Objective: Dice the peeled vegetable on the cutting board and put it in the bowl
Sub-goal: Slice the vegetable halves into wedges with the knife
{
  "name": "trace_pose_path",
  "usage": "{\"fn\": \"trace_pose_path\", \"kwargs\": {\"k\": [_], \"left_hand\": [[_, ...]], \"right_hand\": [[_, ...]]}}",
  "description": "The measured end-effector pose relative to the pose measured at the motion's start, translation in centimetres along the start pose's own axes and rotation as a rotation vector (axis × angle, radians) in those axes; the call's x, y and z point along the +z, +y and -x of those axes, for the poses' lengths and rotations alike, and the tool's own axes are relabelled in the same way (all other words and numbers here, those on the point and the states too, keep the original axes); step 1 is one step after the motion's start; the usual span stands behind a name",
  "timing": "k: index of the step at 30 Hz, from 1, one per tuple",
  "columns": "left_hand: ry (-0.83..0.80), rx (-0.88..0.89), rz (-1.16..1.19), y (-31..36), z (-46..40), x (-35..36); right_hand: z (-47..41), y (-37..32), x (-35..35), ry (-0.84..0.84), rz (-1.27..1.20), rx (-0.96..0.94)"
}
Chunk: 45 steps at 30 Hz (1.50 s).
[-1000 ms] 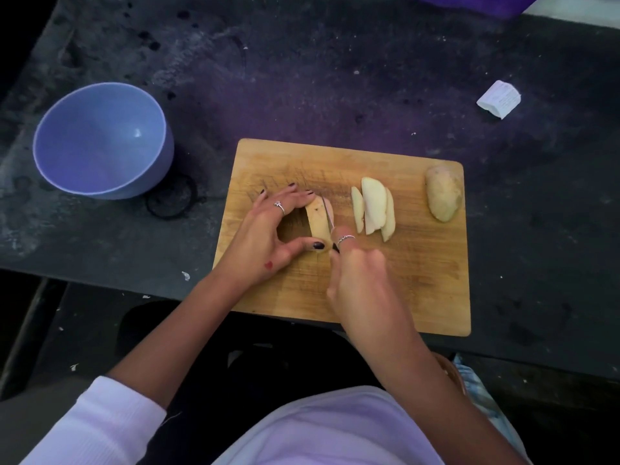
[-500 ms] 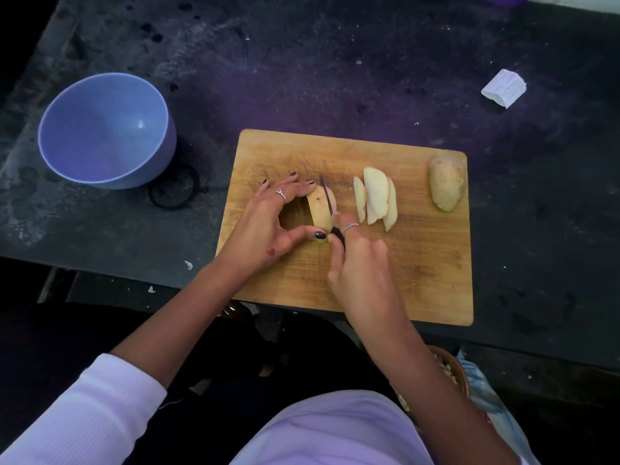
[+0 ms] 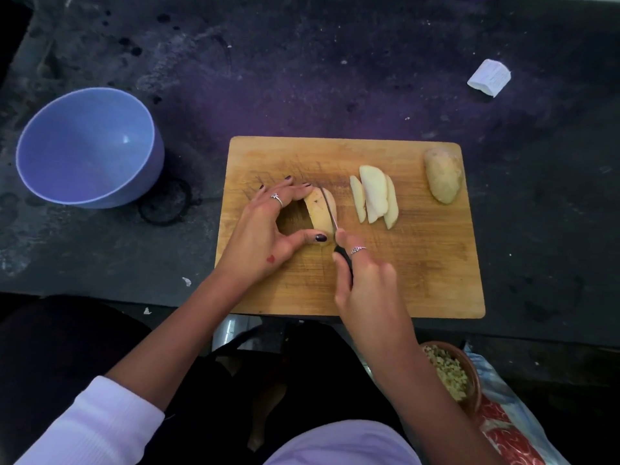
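Note:
On the wooden cutting board (image 3: 429, 283) my left hand (image 3: 265, 229) pinches a peeled potato piece (image 3: 318, 213) between fingertips and thumb. My right hand (image 3: 365, 280) grips the black handle of a knife (image 3: 330, 213); its thin blade lies across the right side of that piece. Three cut potato slices (image 3: 375, 196) lean together to the right of the blade. Another potato half (image 3: 443, 174) rests at the board's far right corner. The empty blue bowl (image 3: 87, 146) stands on the dark counter to the left of the board.
A crumpled white paper (image 3: 489, 77) lies on the counter at the far right. A black ring mark (image 3: 166, 204) sits beside the bowl. Below the counter edge at the right, a brown bowl (image 3: 449, 374) of chopped bits sits on a patterned bag.
The knife has drawn back toward me along the potato piece, so more of the handle shows in my right hand. My left hand keeps its hold on the piece.

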State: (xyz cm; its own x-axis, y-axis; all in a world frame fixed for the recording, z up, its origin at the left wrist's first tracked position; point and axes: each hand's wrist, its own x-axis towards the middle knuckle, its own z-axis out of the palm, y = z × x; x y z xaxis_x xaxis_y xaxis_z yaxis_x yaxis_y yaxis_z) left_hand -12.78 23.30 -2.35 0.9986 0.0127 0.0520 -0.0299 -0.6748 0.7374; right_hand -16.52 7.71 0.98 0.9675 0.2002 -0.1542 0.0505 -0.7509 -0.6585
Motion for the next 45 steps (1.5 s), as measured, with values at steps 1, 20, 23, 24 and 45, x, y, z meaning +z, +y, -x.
{"fn": "trace_pose_path", "kwargs": {"k": [1,20,23,24,45], "left_hand": [[0.001,0.001,-0.004,-0.1,0.0,0.1],[0.021,0.073,-0.102,0.2,0.4,0.1],[-0.011,0.050,-0.163,0.3,0.2,-0.1],[-0.015,0.054,-0.173,0.1,0.1,-0.1],[-0.104,0.303,-0.311,-0.8,-0.7,-0.6]], "right_hand": [[0.0,0.1,0.2,0.019,0.000,-0.014],[1.4,0.8,0.7,0.027,0.031,-0.063],[2.2,1.1,0.6,0.000,0.060,-0.054],[2.6,1.3,0.6,-0.007,0.056,-0.049],[0.4,2.5,0.5,0.165,0.306,-0.125]]}}
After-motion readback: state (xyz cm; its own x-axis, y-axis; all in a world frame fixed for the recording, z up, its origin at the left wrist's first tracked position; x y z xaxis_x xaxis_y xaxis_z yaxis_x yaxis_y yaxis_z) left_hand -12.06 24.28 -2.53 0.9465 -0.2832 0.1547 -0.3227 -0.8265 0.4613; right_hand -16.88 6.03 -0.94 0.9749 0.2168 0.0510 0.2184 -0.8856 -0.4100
